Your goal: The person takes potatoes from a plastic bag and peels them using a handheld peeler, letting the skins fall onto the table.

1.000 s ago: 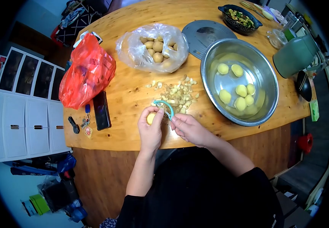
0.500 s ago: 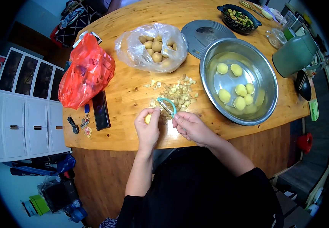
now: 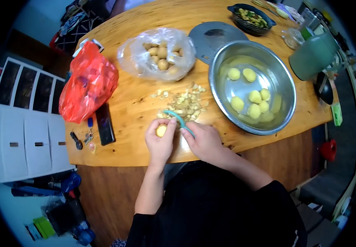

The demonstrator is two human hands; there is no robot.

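My left hand (image 3: 160, 142) is wrapped round a yellow peeled potato (image 3: 161, 131) above the table's near edge. A teal peeler (image 3: 175, 116) is gripped in my right hand (image 3: 203, 140), its curved head close to my left thumb. Just beyond both hands lies a pile of peelings (image 3: 188, 103) on the wood. Several peeled potatoes (image 3: 255, 96) sit in water in a large steel basin (image 3: 292, 96) to the right. Unpeeled potatoes (image 3: 162, 52) fill an open clear plastic bag (image 3: 132, 55) behind the peelings.
On the left are a red plastic bag (image 3: 89, 80), a phone (image 3: 105, 124) and keys (image 3: 89, 136). A grey round mat (image 3: 211, 35) lies partly behind the basin. Farther right stand a dish of food (image 3: 252, 18) and a green jug (image 3: 314, 57).
The view has shifted, moving the table items slightly left in the picture. My right hand has turned, and the peeler now shows edge-on; the potato is more visible in my left hand.
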